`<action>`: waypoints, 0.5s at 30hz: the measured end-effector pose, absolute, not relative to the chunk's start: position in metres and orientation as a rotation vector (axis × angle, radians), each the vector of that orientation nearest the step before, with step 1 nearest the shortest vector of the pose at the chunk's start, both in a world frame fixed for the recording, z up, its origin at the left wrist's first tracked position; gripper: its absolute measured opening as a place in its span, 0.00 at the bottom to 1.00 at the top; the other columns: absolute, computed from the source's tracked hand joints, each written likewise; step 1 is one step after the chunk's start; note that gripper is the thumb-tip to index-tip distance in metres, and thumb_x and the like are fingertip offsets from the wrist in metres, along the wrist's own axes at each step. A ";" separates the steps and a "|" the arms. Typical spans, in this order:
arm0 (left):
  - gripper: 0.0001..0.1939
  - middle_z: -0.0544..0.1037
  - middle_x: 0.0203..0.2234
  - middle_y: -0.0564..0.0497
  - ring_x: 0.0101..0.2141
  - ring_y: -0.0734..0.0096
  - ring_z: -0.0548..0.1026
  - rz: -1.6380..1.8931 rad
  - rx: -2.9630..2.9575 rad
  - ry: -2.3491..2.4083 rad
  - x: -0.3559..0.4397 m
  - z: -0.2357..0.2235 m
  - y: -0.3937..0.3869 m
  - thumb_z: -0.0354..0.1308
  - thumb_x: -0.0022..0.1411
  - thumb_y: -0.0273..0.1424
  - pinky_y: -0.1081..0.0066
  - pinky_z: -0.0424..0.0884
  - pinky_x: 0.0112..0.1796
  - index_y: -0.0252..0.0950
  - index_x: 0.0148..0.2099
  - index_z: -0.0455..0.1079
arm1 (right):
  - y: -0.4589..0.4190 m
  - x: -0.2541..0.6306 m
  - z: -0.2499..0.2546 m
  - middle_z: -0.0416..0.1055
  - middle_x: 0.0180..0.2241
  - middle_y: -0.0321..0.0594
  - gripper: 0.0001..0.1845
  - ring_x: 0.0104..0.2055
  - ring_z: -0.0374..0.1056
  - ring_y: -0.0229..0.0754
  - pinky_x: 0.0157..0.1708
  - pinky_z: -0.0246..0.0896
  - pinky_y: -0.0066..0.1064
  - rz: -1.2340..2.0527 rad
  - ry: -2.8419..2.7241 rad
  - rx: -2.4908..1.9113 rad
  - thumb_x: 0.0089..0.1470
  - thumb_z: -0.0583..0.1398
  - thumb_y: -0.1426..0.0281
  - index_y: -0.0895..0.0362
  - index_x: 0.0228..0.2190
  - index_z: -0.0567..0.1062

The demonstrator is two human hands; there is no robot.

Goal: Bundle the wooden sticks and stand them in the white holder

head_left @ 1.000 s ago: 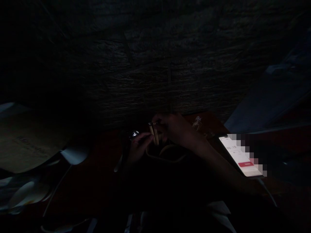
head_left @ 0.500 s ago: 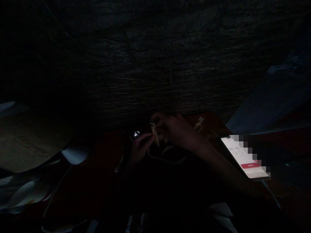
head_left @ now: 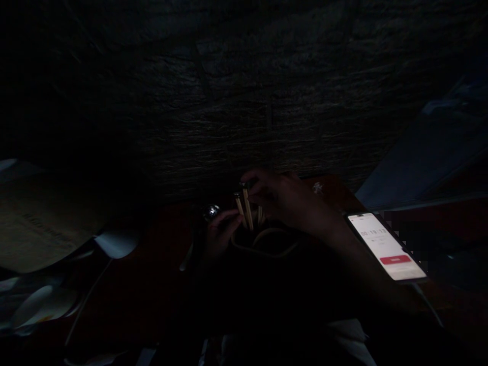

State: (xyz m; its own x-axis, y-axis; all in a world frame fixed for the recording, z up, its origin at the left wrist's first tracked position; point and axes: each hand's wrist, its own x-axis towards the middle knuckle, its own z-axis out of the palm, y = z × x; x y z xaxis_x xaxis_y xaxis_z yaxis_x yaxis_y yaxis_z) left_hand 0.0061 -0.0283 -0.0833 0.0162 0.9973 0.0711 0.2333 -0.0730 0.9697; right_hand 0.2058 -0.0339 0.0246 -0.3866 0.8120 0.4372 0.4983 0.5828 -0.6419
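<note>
The scene is very dark. My left hand [head_left: 221, 231] pinches thin pale sticks [head_left: 244, 209] that stand upright with small dark tips. From the right, my right hand [head_left: 284, 198] reaches over with its fingers closed on the top of one stick. Below both hands a pale curved rim of a dark container [head_left: 267, 244] shows. A small shiny round object [head_left: 211, 211] lies just left of my left hand.
A lit phone [head_left: 387, 246] with a white screen and a red button lies at the right. Pale paper or cardboard [head_left: 41, 223] sits at the left, with a white cable [head_left: 87, 295] trailing down. A rough dark wall [head_left: 244, 101] fills the background.
More sticks now show between my hands, and my right hand has risen slightly at their tops. The phone has shifted a little right in view.
</note>
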 end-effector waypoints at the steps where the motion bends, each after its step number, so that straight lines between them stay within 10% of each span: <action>1: 0.16 0.81 0.38 0.48 0.42 0.59 0.77 1.126 1.430 1.338 0.006 -0.083 -0.029 0.62 0.56 0.42 0.64 0.71 0.43 0.38 0.42 0.75 | -0.034 0.206 0.025 0.79 0.36 0.35 0.18 0.37 0.74 0.37 0.36 0.62 0.26 0.527 -2.055 -1.038 0.56 0.59 0.76 0.54 0.48 0.69; 15: 0.15 0.81 0.38 0.48 0.42 0.60 0.77 1.195 1.314 1.278 0.008 -0.087 -0.027 0.65 0.53 0.39 0.65 0.70 0.45 0.38 0.42 0.77 | -0.028 0.200 0.014 0.77 0.38 0.40 0.17 0.40 0.73 0.41 0.38 0.59 0.28 0.527 -2.232 -1.138 0.58 0.58 0.71 0.57 0.49 0.68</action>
